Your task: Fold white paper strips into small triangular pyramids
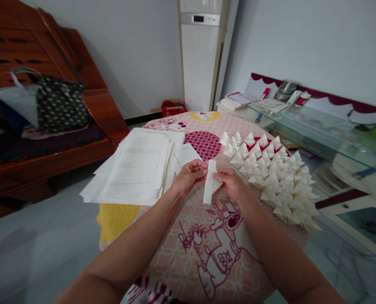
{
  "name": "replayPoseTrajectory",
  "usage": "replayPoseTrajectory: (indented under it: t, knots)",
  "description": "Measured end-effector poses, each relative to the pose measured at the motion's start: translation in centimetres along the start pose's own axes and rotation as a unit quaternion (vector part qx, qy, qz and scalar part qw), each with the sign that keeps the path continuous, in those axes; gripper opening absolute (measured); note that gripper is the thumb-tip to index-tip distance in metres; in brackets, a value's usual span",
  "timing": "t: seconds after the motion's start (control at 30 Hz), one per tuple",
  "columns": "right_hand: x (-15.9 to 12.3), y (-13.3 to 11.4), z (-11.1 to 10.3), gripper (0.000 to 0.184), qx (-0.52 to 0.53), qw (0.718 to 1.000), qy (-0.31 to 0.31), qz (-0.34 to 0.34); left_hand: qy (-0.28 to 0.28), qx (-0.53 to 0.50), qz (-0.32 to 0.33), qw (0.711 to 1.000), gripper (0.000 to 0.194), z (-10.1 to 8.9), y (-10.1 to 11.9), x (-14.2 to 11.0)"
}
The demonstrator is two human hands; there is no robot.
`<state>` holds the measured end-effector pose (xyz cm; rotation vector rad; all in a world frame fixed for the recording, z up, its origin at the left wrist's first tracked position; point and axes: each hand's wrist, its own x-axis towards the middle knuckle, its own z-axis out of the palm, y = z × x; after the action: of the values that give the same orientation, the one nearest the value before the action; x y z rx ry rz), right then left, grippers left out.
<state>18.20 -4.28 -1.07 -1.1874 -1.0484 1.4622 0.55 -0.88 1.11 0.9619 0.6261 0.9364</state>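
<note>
A narrow strip of folded white paper (208, 185) is held upright above the middle of the round table. My left hand (190, 176) pinches its left edge between thumb and fingers. On the other side my right hand (230, 181) grips it, with a pointed flap of the paper showing just under the fingers. A thick stack of printed paper sheets (131, 164) lies to the left of my left hand. Several rows of small folded paper pieces (270, 169), pointed and cream-white, cover the table's right side.
A pink patterned cloth (188, 261) covers the table. To the right stands a glass-topped cabinet (321, 131) with papers and cups on it. A wooden bench (89, 114) with a dark patterned bag (59, 103) is at left. Behind stands a tall white air conditioner (199, 63).
</note>
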Motion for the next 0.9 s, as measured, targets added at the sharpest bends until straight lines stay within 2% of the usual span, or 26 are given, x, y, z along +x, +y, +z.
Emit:
replayPoseTrajectory:
  t: [0.27,0.47,0.63,0.73,0.9]
  knots:
    - [-0.65,-0.79,0.85,0.028,-0.061,0.996,0.053,-0.042,0.025,0.112,0.075,0.991,0.021,-0.44,-0.04,0.22]
    - [-0.87,-0.7,0.89,0.033,-0.129,0.984,0.064,-0.103,0.048,0.208,0.14,0.967,0.02,-0.85,0.07,0.35]
    - [-0.81,-0.49,0.82,0.037,-0.189,0.97,0.073,-0.137,0.013,0.252,0.132,0.958,0.009,-0.69,0.19,0.06]
    - [-0.66,-0.24,0.67,0.041,-0.2,0.963,0.08,-0.162,0.003,0.251,0.131,0.959,0.014,-0.41,0.42,-0.16]
    - [-1.01,-0.47,0.94,0.045,-0.202,0.957,0.074,-0.193,-0.001,0.24,0.134,0.961,0.033,-0.38,0.49,-0.19]
